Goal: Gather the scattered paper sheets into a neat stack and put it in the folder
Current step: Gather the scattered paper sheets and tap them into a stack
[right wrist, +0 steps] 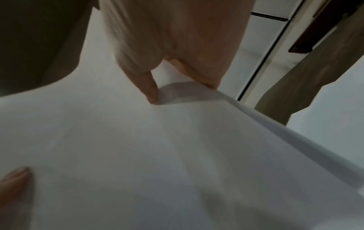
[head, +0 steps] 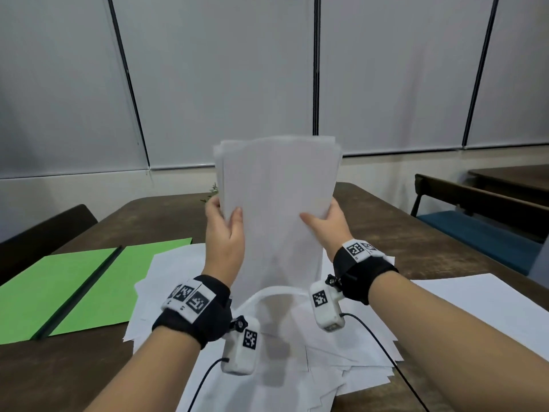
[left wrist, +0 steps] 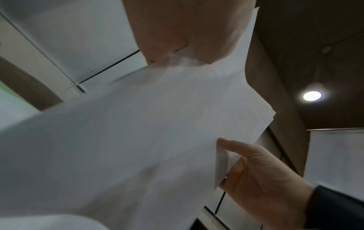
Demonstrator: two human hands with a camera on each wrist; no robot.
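We hold an upright bundle of white paper sheets [head: 276, 203] at frame centre, our left hand [head: 224, 233] and right hand [head: 325, 224] gripping its sides. More loose white sheets [head: 326, 367] lie below on the brown surface [head: 416, 239]; the open green folder [head: 74, 292] at left waits without any sheets inside.

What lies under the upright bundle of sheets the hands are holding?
Under the bundle, gripped by the left hand and right hand, loose sheets cover the table. The tabletop directly beneath is hidden.
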